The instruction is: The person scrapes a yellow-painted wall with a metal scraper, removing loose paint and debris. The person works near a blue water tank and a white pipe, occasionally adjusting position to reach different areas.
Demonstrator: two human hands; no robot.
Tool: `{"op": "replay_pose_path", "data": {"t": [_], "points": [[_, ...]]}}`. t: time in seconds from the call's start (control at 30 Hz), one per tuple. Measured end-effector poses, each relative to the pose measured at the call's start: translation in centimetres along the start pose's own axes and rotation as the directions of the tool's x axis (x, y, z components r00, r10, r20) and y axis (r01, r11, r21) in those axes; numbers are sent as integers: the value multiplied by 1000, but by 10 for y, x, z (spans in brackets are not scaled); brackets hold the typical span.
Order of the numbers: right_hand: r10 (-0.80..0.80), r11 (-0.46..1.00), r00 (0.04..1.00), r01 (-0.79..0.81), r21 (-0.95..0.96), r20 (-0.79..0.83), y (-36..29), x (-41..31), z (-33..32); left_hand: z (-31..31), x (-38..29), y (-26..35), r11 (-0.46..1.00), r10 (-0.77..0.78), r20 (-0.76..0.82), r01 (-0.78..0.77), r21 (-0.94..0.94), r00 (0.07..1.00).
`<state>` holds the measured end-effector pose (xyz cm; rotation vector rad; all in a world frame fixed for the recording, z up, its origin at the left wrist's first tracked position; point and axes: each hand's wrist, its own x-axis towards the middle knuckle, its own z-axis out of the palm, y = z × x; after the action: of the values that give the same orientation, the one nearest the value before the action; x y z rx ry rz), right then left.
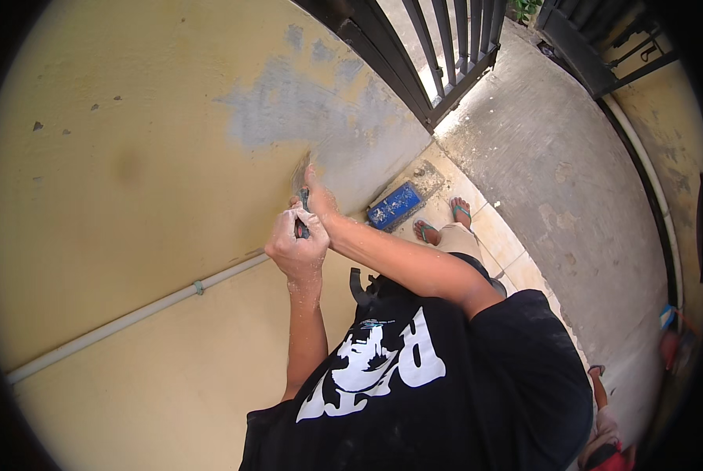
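My left hand is closed around the dark handle of a hand tool, which has a reddish part. Just above it, my right hand grips the same tool nearer the wall, its thumb pointing up. The tool's working end is hidden, so its exact kind cannot be told. Both hands and my forearms carry pale dust and crumbs. They are close to a yellow painted wall, beside a rough, worn spot. A grey patch with bared or filled areas spreads above my hands.
A blue rectangular container, strewn with chips, lies on the floor near my sandalled feet. A pale pipe runs along the wall. A dark metal gate stands at the top. Another person is at the lower right.
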<state>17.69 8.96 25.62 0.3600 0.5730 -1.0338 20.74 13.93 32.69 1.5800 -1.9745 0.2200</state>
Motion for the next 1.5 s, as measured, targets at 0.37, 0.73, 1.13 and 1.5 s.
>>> {"op": "replay_pose_path", "data": {"t": [0.37, 0.73, 1.13, 1.5], "points": [[-364, 109, 792, 559, -822, 490, -54, -49, -65, -16, -43, -1, 728, -341, 489, 555, -403, 803], [-352, -105, 751, 561, -821, 558, -43, 10, -131, 121, -92, -55, -127, -485, 658, 698, -704, 576], [-384, -124, 684, 627, -769, 620, -75, 62, -87, 165, -38, -53, -56, -648, 476, 586, -808, 594], [-360, -242, 732, 525, -816, 578, -78, 34, -52, 154, -27, -43, 48, -727, 342, 542, -839, 595]]}}
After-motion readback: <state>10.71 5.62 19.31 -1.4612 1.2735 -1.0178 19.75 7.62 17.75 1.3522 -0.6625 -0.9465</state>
